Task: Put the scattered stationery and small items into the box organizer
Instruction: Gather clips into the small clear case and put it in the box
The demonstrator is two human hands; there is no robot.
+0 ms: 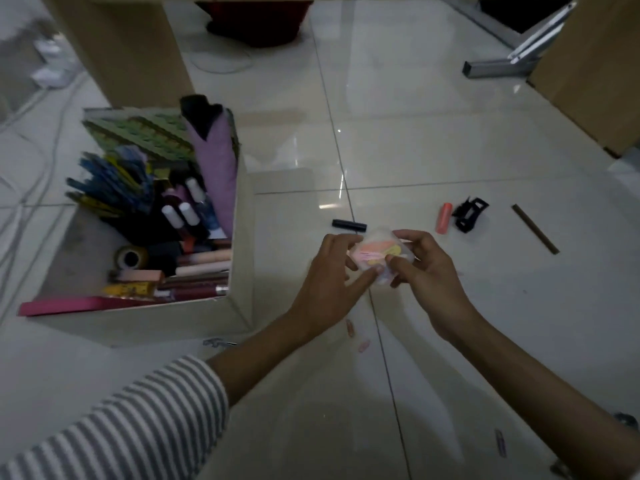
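1. Both hands share the grip on a small clear packet of pastel sticky notes [379, 252]: the left hand [334, 271] pinches its near-left edge with thumb and fingers, and the right hand [427, 268] clasps its right side, thumb pressed on top. The packet is held just above the floor, near the middle of the view.
2. At nine o'clock from the hands stands the box organizer [235, 306], a pale open box on the tiled floor [450, 150]. It is crowded: blue pens [114, 185] fanned at its far-left, small white-capped bottles [180, 213] in the middle, a roll of tape [131, 258] and cosmetic tubes [204, 265] toward the near side, a purple folded umbrella [216, 161] leaning along the right wall.
3. At twelve o'clock, just beyond the packet, a short black tube [349, 225] lies on the floor.
4. At two o'clock lie an orange-pink tube [444, 218] and a black hair claw [469, 214], just beside each other; further right, apart from them, lies a thin dark stick [535, 228].
5. Below the hands, at six o'clock, two small pinkish clips [356, 337] rest on the floor; what they are exactly is blurred.
6. A striped sleeve [138, 420] covers the left forearm.
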